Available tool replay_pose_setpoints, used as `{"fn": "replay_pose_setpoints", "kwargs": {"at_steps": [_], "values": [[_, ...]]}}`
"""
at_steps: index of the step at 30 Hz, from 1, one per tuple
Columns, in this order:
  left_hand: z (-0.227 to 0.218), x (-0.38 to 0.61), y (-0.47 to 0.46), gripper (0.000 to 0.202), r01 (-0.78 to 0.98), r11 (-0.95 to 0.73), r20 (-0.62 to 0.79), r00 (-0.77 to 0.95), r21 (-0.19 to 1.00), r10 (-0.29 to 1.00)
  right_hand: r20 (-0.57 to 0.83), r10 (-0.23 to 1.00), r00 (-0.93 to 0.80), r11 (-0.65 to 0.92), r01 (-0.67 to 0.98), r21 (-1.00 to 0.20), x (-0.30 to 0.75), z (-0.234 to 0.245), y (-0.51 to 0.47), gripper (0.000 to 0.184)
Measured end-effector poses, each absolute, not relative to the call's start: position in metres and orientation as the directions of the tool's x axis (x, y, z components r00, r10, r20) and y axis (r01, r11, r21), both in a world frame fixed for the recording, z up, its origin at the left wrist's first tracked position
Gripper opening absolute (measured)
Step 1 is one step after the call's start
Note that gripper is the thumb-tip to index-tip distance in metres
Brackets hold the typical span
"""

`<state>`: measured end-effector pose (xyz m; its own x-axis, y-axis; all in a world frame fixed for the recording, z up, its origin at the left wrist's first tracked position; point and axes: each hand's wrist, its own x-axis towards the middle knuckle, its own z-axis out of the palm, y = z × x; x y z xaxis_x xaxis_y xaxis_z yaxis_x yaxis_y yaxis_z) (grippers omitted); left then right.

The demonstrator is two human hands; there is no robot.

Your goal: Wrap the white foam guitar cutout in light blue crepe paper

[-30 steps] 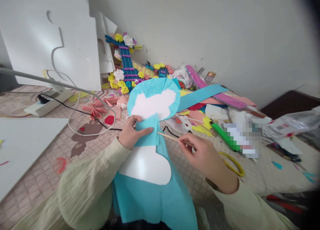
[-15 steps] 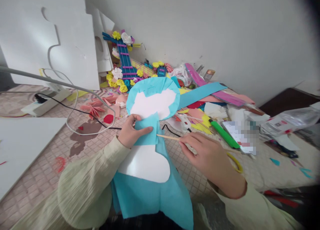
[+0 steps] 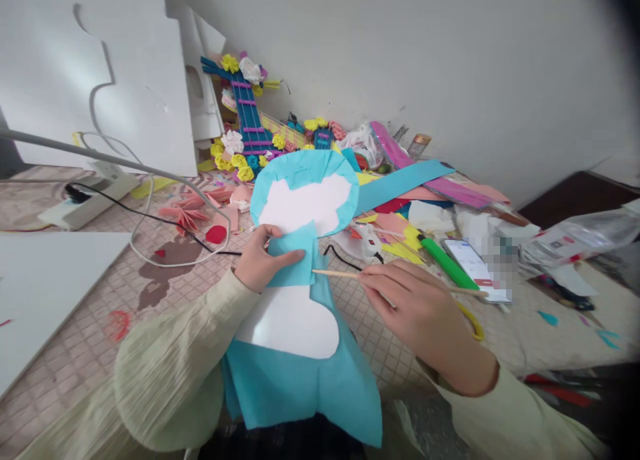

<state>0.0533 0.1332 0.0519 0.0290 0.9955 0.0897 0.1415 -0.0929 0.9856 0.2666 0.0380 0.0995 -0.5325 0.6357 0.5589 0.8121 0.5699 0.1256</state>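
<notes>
Between the blue paper (image 3: 345, 377) and the right grip (image 3: 410, 300), another grip could pass over the bench (image 3: 373, 353); at that gap's far end the wooden stick (image 3: 335, 273) crosses. Leftward, a white cable (image 3: 165, 265) loop and black cable (image 3: 120, 203) obstruct; rightward, a smartphone (image 3: 467, 259) and yellow loop (image 3: 479, 327).

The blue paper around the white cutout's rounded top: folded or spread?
Folded over: creased blue paper overlaps the white cutout along its top edge.

Single head-worn view, facing forward and down, close over table (image 3: 75, 360), wall (image 3: 450, 67) beyond.
</notes>
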Motion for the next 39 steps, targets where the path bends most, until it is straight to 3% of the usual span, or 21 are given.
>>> {"fn": "replay_pose_setpoints", "kwargs": {"at_steps": [17,30,39], "values": [[0.053,0.054,0.133,0.045,0.121,-0.1,0.099,0.013,0.988,0.995,0.524,0.622,-0.582,0.604,0.782,0.152,0.268,0.101,0.03,0.019],[0.051,0.053,0.134,0.044,0.139,-0.143,0.142,0.015,0.98,0.99,0.576,0.606,-0.548,0.593,0.795,0.132,0.268,0.102,0.03,0.013],[0.051,0.053,0.133,0.048,0.148,-0.084,0.08,0.033,0.985,0.996,0.571,0.612,-0.546,0.595,0.795,0.122,0.267,0.102,0.027,0.014]]}}
